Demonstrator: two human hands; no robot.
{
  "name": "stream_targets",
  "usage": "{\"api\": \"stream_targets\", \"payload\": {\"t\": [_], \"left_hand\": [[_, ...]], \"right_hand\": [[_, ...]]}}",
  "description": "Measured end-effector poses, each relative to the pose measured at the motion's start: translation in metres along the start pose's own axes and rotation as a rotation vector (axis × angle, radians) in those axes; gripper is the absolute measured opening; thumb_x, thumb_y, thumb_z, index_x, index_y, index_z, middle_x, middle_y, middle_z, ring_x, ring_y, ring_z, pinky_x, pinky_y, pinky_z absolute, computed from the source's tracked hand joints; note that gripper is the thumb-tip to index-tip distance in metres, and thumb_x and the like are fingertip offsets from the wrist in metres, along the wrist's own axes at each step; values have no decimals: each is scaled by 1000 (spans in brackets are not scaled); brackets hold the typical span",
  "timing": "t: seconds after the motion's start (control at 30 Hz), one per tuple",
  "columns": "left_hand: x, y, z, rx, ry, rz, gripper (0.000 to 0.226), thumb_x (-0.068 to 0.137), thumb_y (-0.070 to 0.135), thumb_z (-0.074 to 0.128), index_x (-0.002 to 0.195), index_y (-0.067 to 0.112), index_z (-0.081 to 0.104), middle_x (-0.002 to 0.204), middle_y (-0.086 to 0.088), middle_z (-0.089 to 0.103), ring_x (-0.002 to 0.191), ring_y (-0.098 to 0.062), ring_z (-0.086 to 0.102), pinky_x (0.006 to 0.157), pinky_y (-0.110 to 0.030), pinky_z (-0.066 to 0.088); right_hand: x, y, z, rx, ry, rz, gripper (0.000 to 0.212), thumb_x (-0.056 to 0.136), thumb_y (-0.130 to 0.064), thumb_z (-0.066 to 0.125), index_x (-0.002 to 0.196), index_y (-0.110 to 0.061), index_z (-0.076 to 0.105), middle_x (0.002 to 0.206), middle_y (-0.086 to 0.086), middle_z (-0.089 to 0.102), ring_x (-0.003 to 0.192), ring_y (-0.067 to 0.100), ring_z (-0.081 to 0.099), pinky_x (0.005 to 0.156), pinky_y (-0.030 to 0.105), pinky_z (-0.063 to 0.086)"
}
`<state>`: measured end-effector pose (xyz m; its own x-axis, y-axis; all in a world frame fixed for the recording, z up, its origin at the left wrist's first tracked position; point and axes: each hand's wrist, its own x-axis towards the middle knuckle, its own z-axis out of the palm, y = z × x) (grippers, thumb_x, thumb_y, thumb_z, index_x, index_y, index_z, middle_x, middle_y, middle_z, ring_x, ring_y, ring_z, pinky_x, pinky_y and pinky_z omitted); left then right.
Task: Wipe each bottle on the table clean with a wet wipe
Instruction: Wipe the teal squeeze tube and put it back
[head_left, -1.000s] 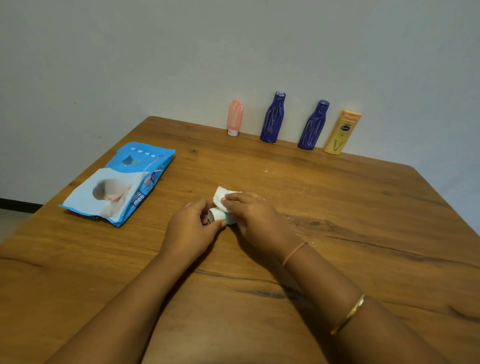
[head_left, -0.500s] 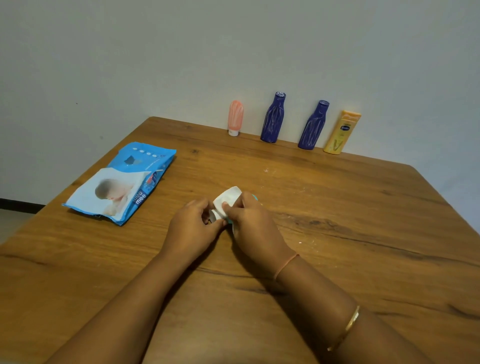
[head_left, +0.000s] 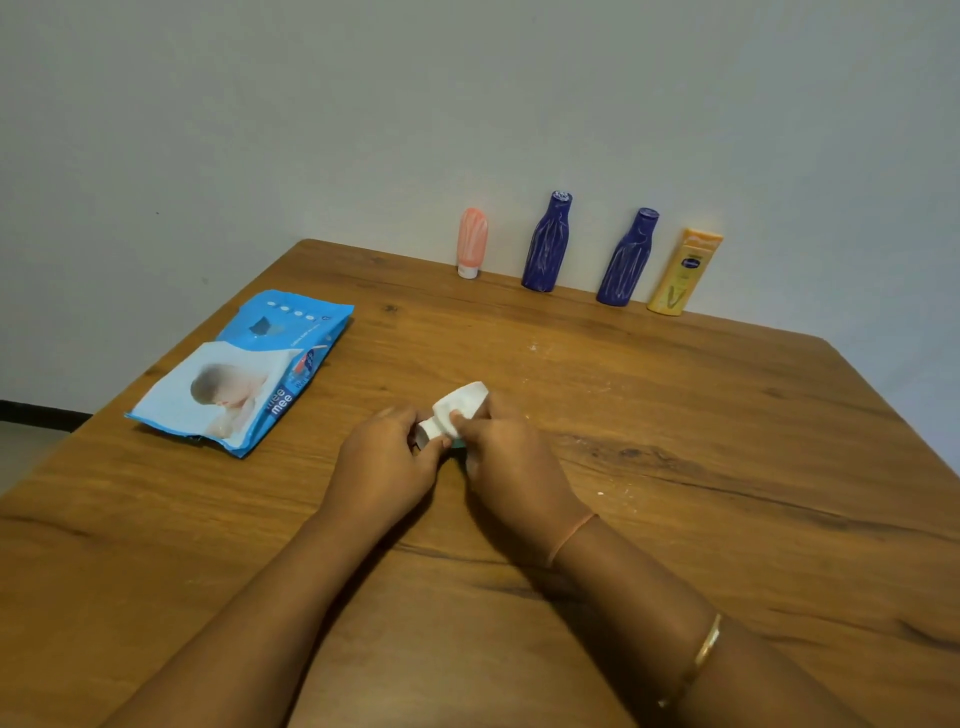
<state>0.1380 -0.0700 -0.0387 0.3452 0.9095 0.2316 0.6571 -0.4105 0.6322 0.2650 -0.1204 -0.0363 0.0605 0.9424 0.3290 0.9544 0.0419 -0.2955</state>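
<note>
— So, which step is this?
— You're on the wiping itself, with the small bottle (head_left: 430, 430) held between your hands at the middle of the table (head_left: 727, 415). Only its white end and a sliver of teal show.
— And the grip?
— Your left hand (head_left: 384, 462) has its fingers curled round the white end, pinching it steady. Your right hand (head_left: 511, 462) is closed on the wet wipe (head_left: 460, 402), which is folded over the bottle's far side.
— The others?
— Four stand along the back edge by the wall, well apart from your hands: a pink tube (head_left: 471, 241), a blue bottle (head_left: 548, 241), a second blue bottle (head_left: 627, 257) and a yellow bottle (head_left: 684, 273). The first three show pale streaks, so they look not yet done. The pack of wipes (head_left: 244, 374) lies to your left.
— Next move?
— Probably turn the bottle in your left fingers so the wipe meets the hidden side, then set it down clear of the row. Keep the pinch firm, because a small wet bottle may slip.
</note>
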Motion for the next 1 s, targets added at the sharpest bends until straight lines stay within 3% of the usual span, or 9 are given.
{"api": "stream_targets", "payload": {"t": [0.1,0.17,0.27,0.37,0.47,0.6,0.8,1.0], "left_hand": [[0,0,0,8,1,0,22,83,33,65,100,19,63,89,6,57,78,-8,49,55,-14,30],[1,0,0,9,-3,-7,27,83,35,65,105,20,62,91,7,56,81,-8,49,57,-16,32],[1,-1,0,5,-17,-13,22,82,35,66,98,20,63,88,5,59,78,-10,51,57,-20,34],[2,-3,0,19,-19,1,18,81,33,67,88,16,61,84,2,59,74,-13,51,54,-20,33],[0,-2,0,-23,0,17,22,74,33,74,89,21,62,82,6,57,74,-12,51,57,-26,31],[-5,-1,1,-14,27,43,27,69,34,77,87,26,59,81,12,52,67,-4,45,53,-16,28],[-7,-1,4,-80,52,76,24,69,28,77,78,20,56,79,8,55,71,-7,53,60,-28,45],[-8,-3,6,-179,14,113,35,63,15,83,84,22,56,90,7,53,81,-11,56,70,-36,53]], "right_hand": [[12,18,-11,-3,-33,178,38,93,-11,48,131,-13,51,124,9,47,110,25,49,92,28,41],[16,21,-14,3,-27,255,37,93,-12,48,131,-13,52,125,9,47,115,24,47,94,27,39],[5,-3,-6,66,-14,162,32,95,-14,45,125,-10,55,118,9,49,106,25,51,84,28,40],[-5,-18,-1,96,-13,45,29,94,-12,44,116,-7,61,106,12,52,92,29,54,69,26,31],[12,6,-9,35,-53,134,30,89,-10,50,117,-11,62,114,11,51,101,27,53,76,26,37],[24,25,-16,-9,-63,262,31,90,-7,48,118,-10,62,118,12,51,106,27,52,77,23,36],[-1,-11,-8,163,28,-6,24,92,-11,48,105,-4,67,95,7,50,85,23,53,67,25,31],[16,24,-16,131,37,257,37,94,-11,47,130,-14,53,113,6,50,101,19,49,78,20,34]]}}
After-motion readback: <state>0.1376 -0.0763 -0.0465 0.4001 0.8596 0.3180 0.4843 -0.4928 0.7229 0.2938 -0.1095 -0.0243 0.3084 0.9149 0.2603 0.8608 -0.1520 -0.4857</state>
